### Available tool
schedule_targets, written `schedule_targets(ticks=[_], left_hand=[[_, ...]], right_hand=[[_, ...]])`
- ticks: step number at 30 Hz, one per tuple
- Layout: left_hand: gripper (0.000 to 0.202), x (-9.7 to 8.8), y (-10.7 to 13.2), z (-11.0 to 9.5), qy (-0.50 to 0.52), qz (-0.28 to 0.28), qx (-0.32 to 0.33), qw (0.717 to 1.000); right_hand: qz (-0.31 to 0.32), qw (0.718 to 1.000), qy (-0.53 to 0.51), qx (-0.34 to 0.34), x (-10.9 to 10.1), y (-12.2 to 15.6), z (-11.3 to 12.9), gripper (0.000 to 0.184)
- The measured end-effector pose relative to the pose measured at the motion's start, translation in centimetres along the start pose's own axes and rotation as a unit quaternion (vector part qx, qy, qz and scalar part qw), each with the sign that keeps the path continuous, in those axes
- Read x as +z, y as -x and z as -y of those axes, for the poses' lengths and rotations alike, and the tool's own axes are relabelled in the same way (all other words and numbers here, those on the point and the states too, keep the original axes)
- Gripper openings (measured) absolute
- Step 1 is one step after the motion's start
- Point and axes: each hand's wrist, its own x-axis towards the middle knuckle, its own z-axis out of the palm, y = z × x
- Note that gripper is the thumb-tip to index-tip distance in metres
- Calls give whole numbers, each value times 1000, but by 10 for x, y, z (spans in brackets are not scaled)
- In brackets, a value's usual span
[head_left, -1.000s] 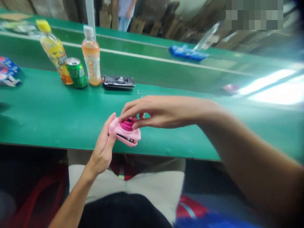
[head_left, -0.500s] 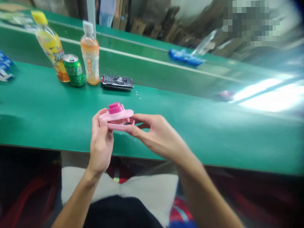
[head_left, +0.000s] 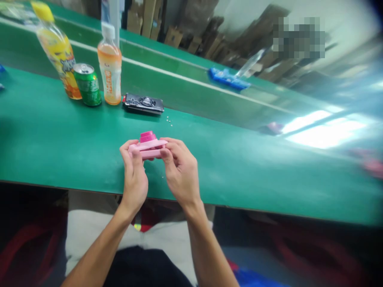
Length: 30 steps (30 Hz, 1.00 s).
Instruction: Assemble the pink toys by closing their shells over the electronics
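A pink plastic toy camera (head_left: pixel 149 144) with a darker pink lens part on top is held between my two hands, above the near side of the green table (head_left: pixel 74 151). Its two shell halves are apart by a narrow gap, widest toward the right. My left hand (head_left: pixel 134 171) grips the left end, thumb at the front. At the right end, my right hand (head_left: pixel 181 169) has its thumb against the lower half and its fingers on the upper one. What lies inside the shell is mostly hidden.
Behind the hands stand a yellow-capped bottle (head_left: pixel 60 56), a green can (head_left: pixel 87 85) and an orange drink bottle (head_left: pixel 109 67). A black-and-silver camera-shaped piece (head_left: pixel 144 104) lies beside them, near small white bits (head_left: pixel 169 120). Farther back is a blue packet (head_left: pixel 227 78).
My right hand has turned more upright and wrapped round the right end of the toy camera. The gap between the shell halves is narrower, and the inside shows less.
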Motion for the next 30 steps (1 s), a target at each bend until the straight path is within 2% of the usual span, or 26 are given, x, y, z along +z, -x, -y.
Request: schedule_targets(ticks=[4, 8, 12, 17, 20, 22, 24, 26, 28, 29, 30], left_hand=[[34, 1, 3, 4, 10, -23, -17, 1000], [30, -1, 5, 6, 26, -25, -31, 999], [32, -2, 6, 10, 18, -25, -40, 999], [35, -9, 6, 16, -25, -11, -35, 999], [37, -16, 9, 19, -55, 0, -36, 998], [36, -20, 12, 18, -70, 27, -31, 997], [34, -27, 14, 12, -83, 73, 8, 994], [34, -39, 12, 3, -100, 147, 104, 978], [44, -53, 8, -7, -139, 248, 209, 936], [51, -61, 7, -13, -168, 300, 237, 909], [56, -67, 8, -18, -202, 325, 238, 893]], right_hand=[[-7, 1000, -9, -8, 7, 6, -9, 17], [-23, 995, -86, 48, 13, 14, -15, 14], [-64, 978, -167, 104, 16, 19, -17, 30], [-22, 971, -200, 131, 13, 16, -21, 14], [4, 958, -235, 164, 10, 16, -21, 17], [27, 954, -244, 171, 4, 19, -20, 22], [33, 965, -221, 134, -6, 23, -18, 25], [35, 984, -172, 41, -21, 29, -16, 28], [58, 988, -119, -74, -37, 36, -15, 30], [75, 985, -93, -122, -45, 40, -16, 32], [89, 981, -66, -160, -52, 44, -16, 35]])
